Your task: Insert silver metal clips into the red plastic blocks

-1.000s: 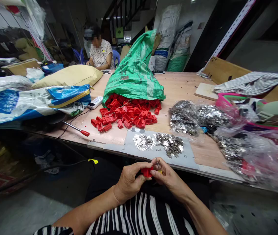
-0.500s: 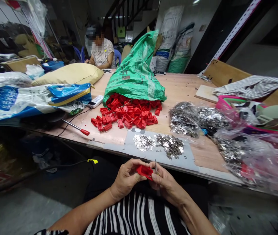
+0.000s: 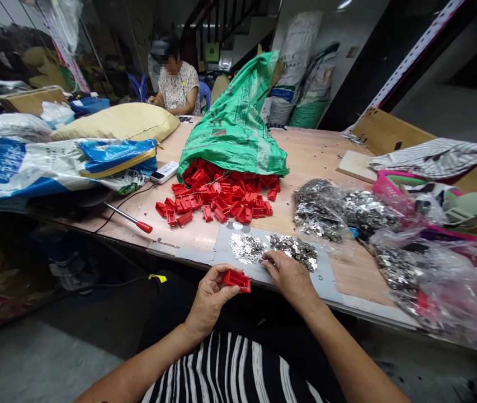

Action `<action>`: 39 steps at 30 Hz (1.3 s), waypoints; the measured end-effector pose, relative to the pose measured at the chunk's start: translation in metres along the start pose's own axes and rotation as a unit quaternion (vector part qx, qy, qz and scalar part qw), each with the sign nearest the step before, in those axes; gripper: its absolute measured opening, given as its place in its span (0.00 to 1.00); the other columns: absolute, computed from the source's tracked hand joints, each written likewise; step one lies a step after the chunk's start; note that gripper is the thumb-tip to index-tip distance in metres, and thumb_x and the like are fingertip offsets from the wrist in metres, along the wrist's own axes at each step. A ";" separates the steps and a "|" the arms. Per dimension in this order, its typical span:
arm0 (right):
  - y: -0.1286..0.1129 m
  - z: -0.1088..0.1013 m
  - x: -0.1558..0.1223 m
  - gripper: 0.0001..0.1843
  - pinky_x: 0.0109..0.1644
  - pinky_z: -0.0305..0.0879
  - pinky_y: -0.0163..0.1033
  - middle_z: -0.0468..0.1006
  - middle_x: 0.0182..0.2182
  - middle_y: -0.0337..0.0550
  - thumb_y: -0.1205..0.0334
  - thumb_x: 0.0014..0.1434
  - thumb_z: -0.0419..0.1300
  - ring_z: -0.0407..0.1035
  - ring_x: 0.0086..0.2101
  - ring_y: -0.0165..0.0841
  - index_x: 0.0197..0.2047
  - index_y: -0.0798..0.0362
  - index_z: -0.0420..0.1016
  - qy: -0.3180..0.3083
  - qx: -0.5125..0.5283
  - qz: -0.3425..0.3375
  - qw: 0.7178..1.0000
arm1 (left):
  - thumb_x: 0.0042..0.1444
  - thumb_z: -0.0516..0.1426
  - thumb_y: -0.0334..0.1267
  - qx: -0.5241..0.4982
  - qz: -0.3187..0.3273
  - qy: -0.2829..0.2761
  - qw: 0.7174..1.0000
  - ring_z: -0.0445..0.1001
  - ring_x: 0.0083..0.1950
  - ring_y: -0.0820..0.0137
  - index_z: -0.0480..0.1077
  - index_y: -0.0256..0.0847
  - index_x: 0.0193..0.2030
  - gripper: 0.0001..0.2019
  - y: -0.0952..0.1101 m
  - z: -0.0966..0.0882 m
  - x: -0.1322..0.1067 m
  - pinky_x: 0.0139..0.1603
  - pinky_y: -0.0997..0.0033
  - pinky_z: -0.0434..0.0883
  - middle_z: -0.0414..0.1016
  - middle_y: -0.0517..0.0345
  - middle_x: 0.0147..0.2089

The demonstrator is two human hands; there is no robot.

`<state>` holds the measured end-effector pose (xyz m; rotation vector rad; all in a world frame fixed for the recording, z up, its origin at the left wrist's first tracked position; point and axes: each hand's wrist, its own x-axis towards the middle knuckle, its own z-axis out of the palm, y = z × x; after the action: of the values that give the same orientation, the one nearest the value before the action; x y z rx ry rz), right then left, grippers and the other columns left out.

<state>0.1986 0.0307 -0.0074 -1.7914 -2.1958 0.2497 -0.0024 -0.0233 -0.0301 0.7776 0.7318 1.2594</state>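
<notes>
My left hand (image 3: pixel 209 296) is closed round a small red plastic housing (image 3: pixel 237 281), an open box held above the table's front edge with its hollow side up. Small metal bits show inside it. My right hand (image 3: pixel 291 277) is over the grey sheet (image 3: pixel 325 280), with thumb and fingers pinched together between two piles of flat metal pieces. A shiny pile (image 3: pixel 246 246) lies left of the fingertips. The darker pile (image 3: pixel 301 252) is partly behind the hand. What the pinch holds is too small to make out.
Red housings (image 3: pixel 221 201) spill from a green woven sack (image 3: pixel 234 134). Clear bags of metal parts (image 3: pixel 320 207) stand right. A red-handled metal rod (image 3: pixel 143 226) juts over the left front edge. A person (image 3: pixel 177 87) sits across the table.
My right hand has left the red housing and moved forward to the metal pieces. The slim metal tool seen in it before no longer shows. My left hand has shifted slightly left with the housing.
</notes>
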 end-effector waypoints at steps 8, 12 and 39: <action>-0.008 0.001 0.008 0.05 0.37 0.62 0.37 0.75 0.34 0.42 0.65 0.60 0.53 0.72 0.35 0.35 0.34 0.50 0.69 -0.031 -0.029 0.001 0.999 | 0.52 0.63 0.32 0.017 0.034 -0.004 0.999 0.74 0.49 0.67 0.69 0.41 0.47 0.15 0.002 -0.002 0.003 0.54 0.65 0.69 0.75 0.53 0.50; -0.009 -0.001 0.005 0.04 0.36 0.61 0.38 0.75 0.32 0.42 0.65 0.60 0.50 0.70 0.33 0.35 0.35 0.50 0.66 -0.011 0.051 -0.002 0.999 | 0.52 0.63 0.33 0.027 0.044 -0.001 0.999 0.74 0.50 0.67 0.69 0.43 0.50 0.17 0.004 0.000 0.004 0.55 0.65 0.68 0.75 0.54 0.50; -0.010 0.008 -0.011 0.09 0.43 0.65 0.41 0.79 0.37 0.44 0.62 0.61 0.50 0.73 0.38 0.37 0.38 0.50 0.71 0.031 0.168 0.010 0.985 | 0.50 0.65 0.37 -0.090 -0.100 0.046 0.990 0.75 0.40 0.69 0.69 0.40 0.51 0.21 0.002 0.008 0.004 0.42 0.68 0.73 0.74 0.55 0.39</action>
<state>0.1887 0.0182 -0.0130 -1.6111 -1.9551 0.5273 0.0035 -0.0198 -0.0242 0.4897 0.7399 1.1651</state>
